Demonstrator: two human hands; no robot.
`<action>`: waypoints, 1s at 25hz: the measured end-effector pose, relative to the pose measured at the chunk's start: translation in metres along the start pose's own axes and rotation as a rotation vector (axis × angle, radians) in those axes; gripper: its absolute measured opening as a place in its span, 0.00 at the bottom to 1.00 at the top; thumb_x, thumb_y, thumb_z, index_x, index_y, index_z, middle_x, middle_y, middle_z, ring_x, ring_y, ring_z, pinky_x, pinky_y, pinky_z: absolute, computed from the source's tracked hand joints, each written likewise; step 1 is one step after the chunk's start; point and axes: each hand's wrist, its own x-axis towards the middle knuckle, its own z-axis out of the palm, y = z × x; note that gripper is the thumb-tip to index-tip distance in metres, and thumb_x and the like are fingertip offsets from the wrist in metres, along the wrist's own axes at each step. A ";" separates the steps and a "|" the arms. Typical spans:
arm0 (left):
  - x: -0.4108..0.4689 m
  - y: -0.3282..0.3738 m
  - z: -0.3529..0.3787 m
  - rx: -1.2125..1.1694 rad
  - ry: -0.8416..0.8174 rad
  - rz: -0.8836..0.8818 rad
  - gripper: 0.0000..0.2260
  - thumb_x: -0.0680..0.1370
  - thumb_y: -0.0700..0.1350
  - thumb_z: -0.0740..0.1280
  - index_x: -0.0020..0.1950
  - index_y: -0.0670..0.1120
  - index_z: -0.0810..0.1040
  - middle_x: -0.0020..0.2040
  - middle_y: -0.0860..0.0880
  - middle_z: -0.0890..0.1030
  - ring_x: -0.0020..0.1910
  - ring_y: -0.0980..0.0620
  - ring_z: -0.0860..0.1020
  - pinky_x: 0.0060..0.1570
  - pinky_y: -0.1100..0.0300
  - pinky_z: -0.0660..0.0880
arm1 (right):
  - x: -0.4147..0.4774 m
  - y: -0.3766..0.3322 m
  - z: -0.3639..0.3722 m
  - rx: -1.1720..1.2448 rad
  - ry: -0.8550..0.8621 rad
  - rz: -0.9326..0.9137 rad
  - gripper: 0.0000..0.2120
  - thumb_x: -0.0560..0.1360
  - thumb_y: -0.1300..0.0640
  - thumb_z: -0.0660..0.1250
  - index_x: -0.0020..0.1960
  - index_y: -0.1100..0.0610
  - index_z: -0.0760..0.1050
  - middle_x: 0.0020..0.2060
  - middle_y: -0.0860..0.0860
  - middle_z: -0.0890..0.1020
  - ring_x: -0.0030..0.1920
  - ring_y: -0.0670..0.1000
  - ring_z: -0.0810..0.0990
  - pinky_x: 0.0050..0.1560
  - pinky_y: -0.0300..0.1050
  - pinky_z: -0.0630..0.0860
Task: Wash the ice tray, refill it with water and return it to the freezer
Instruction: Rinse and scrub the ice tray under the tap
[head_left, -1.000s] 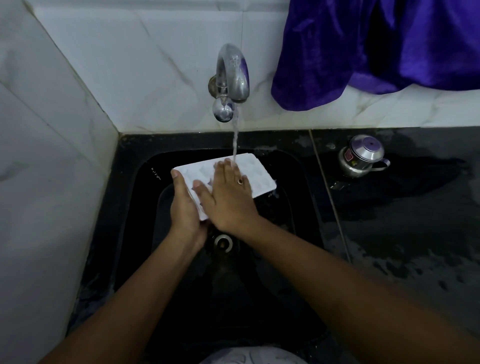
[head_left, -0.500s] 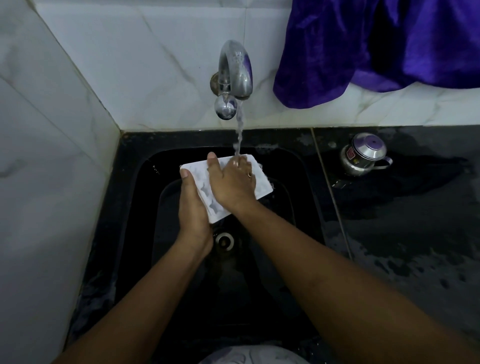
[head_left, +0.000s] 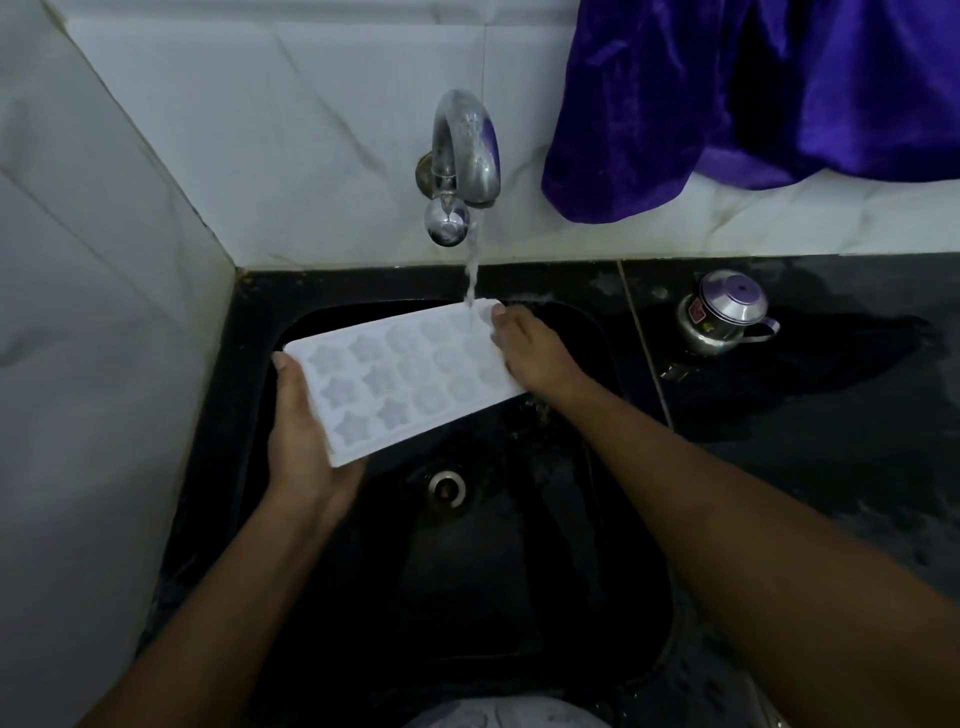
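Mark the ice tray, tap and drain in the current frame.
ice tray (head_left: 400, 379), head view, middle of its star-moulded top face
tap (head_left: 470, 150), head view, curved top of the spout
drain (head_left: 445, 487), head view, its metal ring

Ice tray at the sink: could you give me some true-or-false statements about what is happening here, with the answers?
1. Water runs from the tap onto the ice tray. True.
2. Only one hand holds the tray. False: the left hand grips its left end and the right hand its right end.
3. The tray's hollows are star-shaped. True.
4. The purple cloth lies in the sink. False: it hangs against the tiled wall, above the counter.
5. A small steel pot stands on the counter beside the sink. True.
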 end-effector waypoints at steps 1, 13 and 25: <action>0.009 0.004 -0.010 0.003 -0.001 -0.002 0.31 0.83 0.70 0.53 0.74 0.51 0.79 0.67 0.46 0.84 0.64 0.44 0.85 0.57 0.44 0.84 | -0.004 -0.001 -0.004 0.175 -0.051 0.009 0.21 0.86 0.45 0.56 0.61 0.61 0.78 0.53 0.58 0.82 0.54 0.58 0.83 0.49 0.52 0.80; 0.058 -0.012 -0.061 0.202 0.144 -0.088 0.23 0.84 0.65 0.60 0.56 0.53 0.90 0.59 0.48 0.88 0.55 0.48 0.88 0.41 0.58 0.85 | -0.022 -0.029 0.005 0.316 0.044 0.074 0.20 0.86 0.47 0.59 0.57 0.63 0.80 0.46 0.58 0.82 0.44 0.54 0.82 0.39 0.51 0.82; 0.051 -0.026 -0.050 0.187 0.382 -0.161 0.21 0.87 0.61 0.56 0.58 0.49 0.83 0.59 0.52 0.85 0.43 0.55 0.88 0.37 0.62 0.83 | -0.023 -0.062 0.017 -0.043 0.107 -0.141 0.19 0.86 0.50 0.61 0.37 0.55 0.70 0.32 0.49 0.72 0.33 0.48 0.70 0.37 0.46 0.69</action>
